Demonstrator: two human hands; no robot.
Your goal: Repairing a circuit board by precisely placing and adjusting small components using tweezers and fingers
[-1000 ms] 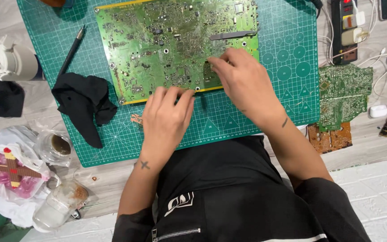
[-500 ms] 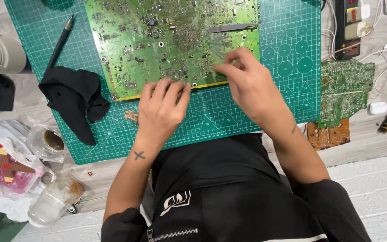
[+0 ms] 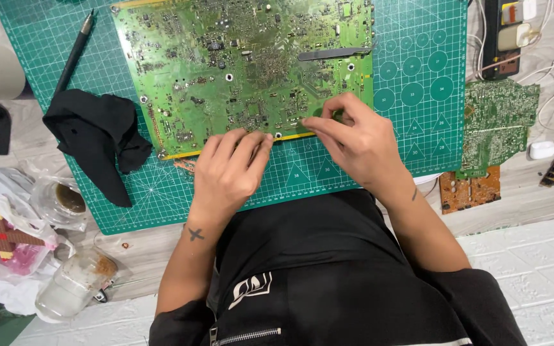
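A large green circuit board [image 3: 226,64] lies on a green cutting mat [image 3: 418,77]. My left hand [image 3: 229,170] rests flat on the board's near edge, fingers together and pressing down. My right hand [image 3: 354,138] is just to its right, fingertips pinched at the board's near edge; whether something small sits between them I cannot tell. A pair of metal tweezers [image 3: 335,54] lies on the board's right part, above my right hand.
A black cloth [image 3: 100,138] and a black pen-like tool [image 3: 72,54] lie on the mat's left side. Smaller circuit boards [image 3: 492,125] sit right of the mat. Glass jars [image 3: 72,291] and plastic bags crowd the near left. Cables and a power strip [image 3: 508,32] lie far right.
The view has shifted so the board sits nearer. My left hand slid forward onto the board's edge, and my right hand's fingers closed into a pinch at the edge.
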